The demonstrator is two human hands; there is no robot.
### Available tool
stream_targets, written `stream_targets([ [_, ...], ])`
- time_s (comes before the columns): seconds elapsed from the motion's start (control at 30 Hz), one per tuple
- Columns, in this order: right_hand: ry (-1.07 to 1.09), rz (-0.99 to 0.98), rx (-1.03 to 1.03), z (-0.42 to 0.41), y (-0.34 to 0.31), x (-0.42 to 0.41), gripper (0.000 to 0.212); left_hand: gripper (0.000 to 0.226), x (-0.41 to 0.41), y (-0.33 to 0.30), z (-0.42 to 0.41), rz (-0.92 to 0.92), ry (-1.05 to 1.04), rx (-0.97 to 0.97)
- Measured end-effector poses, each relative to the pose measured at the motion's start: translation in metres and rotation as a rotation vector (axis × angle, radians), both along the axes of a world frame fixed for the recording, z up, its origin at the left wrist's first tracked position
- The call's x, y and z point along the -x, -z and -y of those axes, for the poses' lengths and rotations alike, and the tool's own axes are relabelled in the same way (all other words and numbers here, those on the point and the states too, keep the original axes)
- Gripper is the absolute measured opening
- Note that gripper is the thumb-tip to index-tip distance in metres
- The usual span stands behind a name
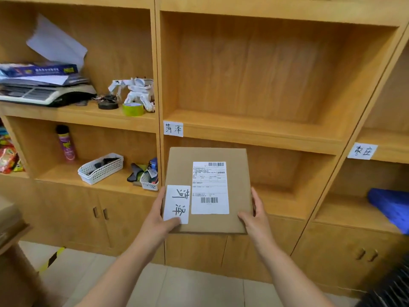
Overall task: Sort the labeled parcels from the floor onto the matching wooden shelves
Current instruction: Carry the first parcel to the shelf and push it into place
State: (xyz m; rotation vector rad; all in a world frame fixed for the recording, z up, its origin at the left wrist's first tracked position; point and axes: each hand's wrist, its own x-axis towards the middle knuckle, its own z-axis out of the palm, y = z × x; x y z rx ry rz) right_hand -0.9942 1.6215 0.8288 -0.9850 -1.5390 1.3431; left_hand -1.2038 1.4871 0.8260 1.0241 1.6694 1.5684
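A flat brown cardboard parcel is held in front of the wooden shelves, at the height of the lower middle compartment. It carries a white shipping label with barcodes and a handwritten paper tag at its near left corner. My left hand grips its near left edge, thumb on the tag. My right hand grips the near right corner. A paper label with matching handwritten characters is stuck on the front edge of the middle shelf, whose compartment above holds nothing. Another paper label marks the right-hand shelf.
The left shelves hold a scale with papers, a white toy robot, tape rolls, a spray can and white baskets. A blue parcel lies in the lower right compartment. Cabinet doors run below; a cardboard box stands at far left.
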Motion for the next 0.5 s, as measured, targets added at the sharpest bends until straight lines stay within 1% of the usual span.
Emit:
stream_targets([
  [0.13, 0.062, -0.020, -0.011, -0.028, -0.012, 0.057, 0.076, 0.091, 0.056, -0.023, -0.039, -0.067, 0.059, -0.065],
  [0.23, 0.093, -0.048, -0.053, -0.046, -0.020, 0.093, 0.076, 0.093, 0.089, -0.034, -0.068, -0.153, 0.096, -0.123],
  [0.37, 0.149, -0.071, -0.104, -0.072, -0.032, 0.128, 0.077, 0.095, 0.123, -0.041, -0.105, -0.281, 0.059, -0.077],
  [0.5, 0.180, -0.058, -0.183, -0.106, -0.048, 0.159, 0.076, 0.092, 0.153, -0.049, -0.147, -0.352, 0.046, -0.124],
])
